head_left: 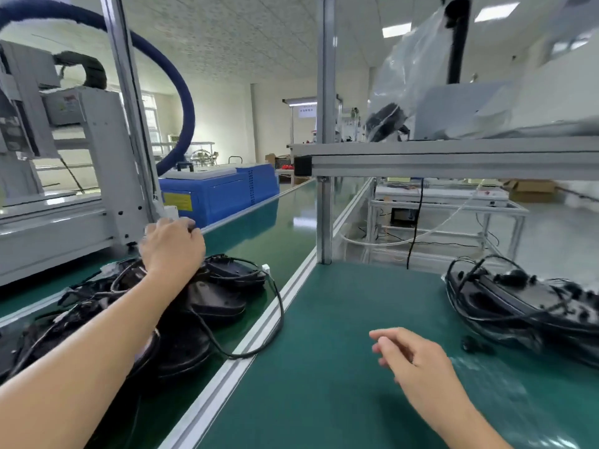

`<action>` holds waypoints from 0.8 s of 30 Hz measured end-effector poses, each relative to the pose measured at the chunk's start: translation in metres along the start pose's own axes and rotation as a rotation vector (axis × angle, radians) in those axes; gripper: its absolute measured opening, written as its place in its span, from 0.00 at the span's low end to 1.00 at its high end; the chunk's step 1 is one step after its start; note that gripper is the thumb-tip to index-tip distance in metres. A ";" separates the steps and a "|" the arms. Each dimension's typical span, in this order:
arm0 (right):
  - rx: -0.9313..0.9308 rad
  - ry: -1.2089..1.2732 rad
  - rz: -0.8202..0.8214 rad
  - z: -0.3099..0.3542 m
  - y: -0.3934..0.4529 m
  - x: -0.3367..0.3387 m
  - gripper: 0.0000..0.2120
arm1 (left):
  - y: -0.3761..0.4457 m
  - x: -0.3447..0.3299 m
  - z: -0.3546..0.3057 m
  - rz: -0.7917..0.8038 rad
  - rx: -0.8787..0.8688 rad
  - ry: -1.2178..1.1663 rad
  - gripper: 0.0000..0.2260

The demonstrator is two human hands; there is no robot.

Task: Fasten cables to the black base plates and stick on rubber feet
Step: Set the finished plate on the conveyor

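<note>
Several black base plates with cables (214,296) lie piled on the green conveyor belt (275,234) at the left. My left hand (171,247) reaches over the far end of that pile with its fingers curled; what they hold is hidden. A black cable loop (272,325) from the pile hangs over the aluminium rail (259,332). A second stack of black base plates with tangled cables (525,303) sits at the right on the green work mat (324,367). My right hand (411,358) hovers above the mat, fingers relaxed and empty.
A small black part (470,344) lies on the mat near the right stack. An aluminium post (324,218) stands at the mat's far edge under a shelf (453,157). A grey machine (64,189) and a blue unit (220,192) stand beyond the belt.
</note>
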State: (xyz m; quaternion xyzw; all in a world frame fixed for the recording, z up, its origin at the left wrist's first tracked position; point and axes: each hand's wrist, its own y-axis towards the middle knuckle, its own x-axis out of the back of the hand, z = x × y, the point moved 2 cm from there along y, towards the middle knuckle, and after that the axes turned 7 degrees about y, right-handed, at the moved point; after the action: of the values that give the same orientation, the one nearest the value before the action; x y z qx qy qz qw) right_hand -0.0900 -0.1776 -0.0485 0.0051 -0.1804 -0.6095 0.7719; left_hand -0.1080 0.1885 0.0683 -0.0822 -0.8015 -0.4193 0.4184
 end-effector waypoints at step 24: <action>-0.145 0.574 -1.011 -0.069 -0.008 0.197 0.12 | -0.253 -0.091 -0.443 0.961 -0.237 -0.389 0.40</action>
State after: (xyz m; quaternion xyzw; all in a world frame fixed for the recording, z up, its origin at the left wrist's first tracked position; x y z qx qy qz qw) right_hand -0.0398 -0.3802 -0.0615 0.2025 0.1026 -0.8871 0.4019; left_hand 0.0946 -0.2805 -0.0191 -0.5634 -0.6833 -0.2450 0.3946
